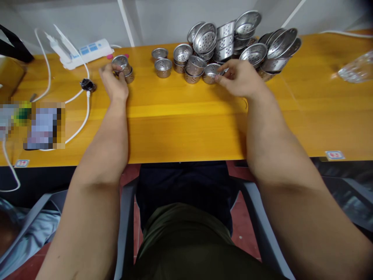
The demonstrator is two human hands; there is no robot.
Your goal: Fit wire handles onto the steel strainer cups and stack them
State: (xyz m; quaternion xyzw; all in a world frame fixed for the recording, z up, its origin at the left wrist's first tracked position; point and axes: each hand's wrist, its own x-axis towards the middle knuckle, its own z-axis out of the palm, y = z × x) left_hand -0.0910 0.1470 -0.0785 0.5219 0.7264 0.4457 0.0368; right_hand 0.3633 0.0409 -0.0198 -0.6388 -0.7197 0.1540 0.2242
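Note:
My left hand [114,82] pinches a small perforated metal cup [121,64], tilted over another metal cup [129,76] on the table. Further right, my right hand [240,77] has thumb and fingers at the rim of a low metal cup [210,74] that stands on the table. Touching distance from it is a stack of two cups [196,67]. Two single cups, a front one [163,68] and a back one [159,53], stand between my hands. Behind my right hand are leaning stacks of perforated cups [225,42] and wider perforated bowls [253,54].
A white power strip [87,53] with plugs and white cables lies at the back left. Nearer sits a blurred phone [43,126]. A clear plastic bag [358,69] is at the far right. Along the back runs a grey wall [163,19]; the yellow table [186,136] ends before my lap.

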